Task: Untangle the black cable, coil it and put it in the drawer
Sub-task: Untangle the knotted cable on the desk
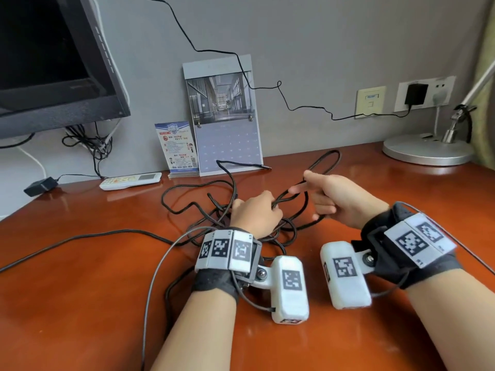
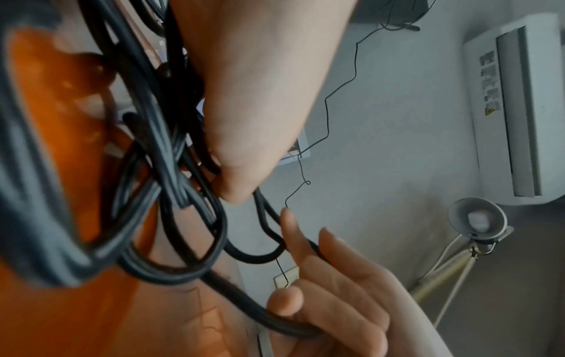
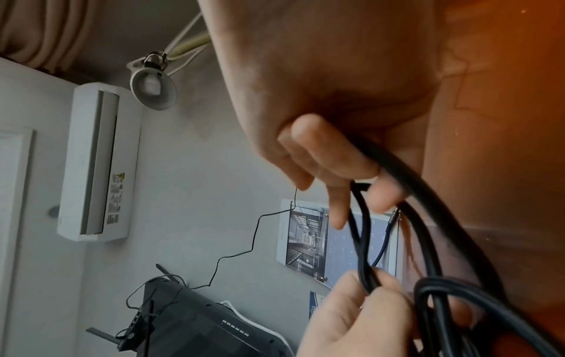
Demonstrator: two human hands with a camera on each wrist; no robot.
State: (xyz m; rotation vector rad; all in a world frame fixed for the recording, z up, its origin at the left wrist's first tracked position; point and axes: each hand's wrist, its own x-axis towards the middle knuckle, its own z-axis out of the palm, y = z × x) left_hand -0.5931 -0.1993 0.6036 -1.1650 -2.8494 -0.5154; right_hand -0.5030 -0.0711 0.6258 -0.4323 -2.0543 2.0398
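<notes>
Between the two hands, on the desk, the black cable is bunched, its tangle beneath the left hand, which is clenched on several strands. One doubled loop runs away rightward, pinched by the right hand, the nearer to it.

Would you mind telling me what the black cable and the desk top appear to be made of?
Tangled black cable: seemingly a matte braided or rubbery jacket, faintly textured, without shine. Reddish-brown desk top: probably lacquered wood or veneer, with glossy reflections.
</notes>
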